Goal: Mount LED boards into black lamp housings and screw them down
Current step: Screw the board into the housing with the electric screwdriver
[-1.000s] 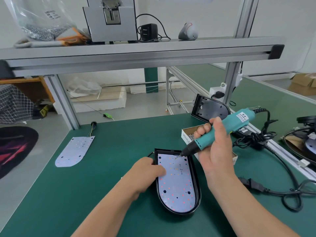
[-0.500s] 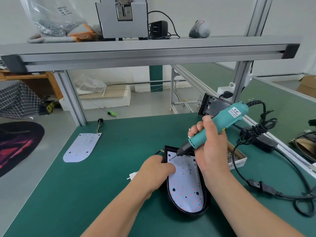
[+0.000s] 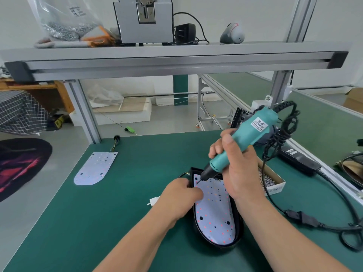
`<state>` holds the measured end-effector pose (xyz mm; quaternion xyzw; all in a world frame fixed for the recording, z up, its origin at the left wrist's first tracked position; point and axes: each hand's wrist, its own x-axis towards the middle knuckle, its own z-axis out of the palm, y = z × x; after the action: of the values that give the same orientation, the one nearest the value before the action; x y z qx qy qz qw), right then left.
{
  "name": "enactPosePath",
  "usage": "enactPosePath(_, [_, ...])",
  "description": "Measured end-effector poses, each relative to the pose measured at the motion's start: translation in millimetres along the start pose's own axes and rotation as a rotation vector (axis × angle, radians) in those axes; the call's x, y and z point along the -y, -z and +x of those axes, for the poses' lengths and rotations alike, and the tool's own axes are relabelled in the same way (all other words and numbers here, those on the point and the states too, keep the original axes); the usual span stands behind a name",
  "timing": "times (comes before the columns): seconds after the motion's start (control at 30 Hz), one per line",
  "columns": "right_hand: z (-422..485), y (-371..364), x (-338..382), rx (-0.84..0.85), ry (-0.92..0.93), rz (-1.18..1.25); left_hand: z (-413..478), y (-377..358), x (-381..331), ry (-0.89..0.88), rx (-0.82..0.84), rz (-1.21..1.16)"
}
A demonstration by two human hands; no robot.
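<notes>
Two grips: holds teal screwdriver (image 3: 245, 138) in closed right hand (image 3: 237, 173), bit on LED board's (image 3: 216, 213) far-left corner; clasps black housing's (image 3: 218, 247) left rim with curled left hand (image 3: 180, 195), mid-table (image 3: 137, 173).

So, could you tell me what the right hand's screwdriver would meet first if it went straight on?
Probably the LED board, at its far left corner inside the black housing; the screwdriver bit looks almost on it, depth unclear.
</notes>
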<state>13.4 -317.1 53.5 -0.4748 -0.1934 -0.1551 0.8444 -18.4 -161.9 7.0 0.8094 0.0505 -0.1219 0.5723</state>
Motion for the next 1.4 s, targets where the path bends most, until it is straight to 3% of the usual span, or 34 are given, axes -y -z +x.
enactPosePath(0.33, [-1,-2,-2,0.139,-0.101,-0.004,-4,2,-4,0.027,0.038,-0.009])
enactPosePath(0.57, [-3,7,12,0.157,-0.020,0.001,-5,6,-5,0.037,0.032,0.011])
enactPosePath(0.73, [-3,18,17,0.023,-0.026,0.125,-7,11,-8,0.074,0.032,-0.013])
enactPosePath(0.9, [-1,35,11,-0.140,-0.125,0.280,1,21,-11,0.113,-0.148,-0.171])
enactPosePath(1.13, [1,43,8,-0.188,-0.151,0.355,-4,26,-18,0.060,-0.180,-0.773])
enactPosePath(1.4, [1,40,13,-0.212,-0.142,0.405,-8,30,-20,0.001,-0.054,-0.793])
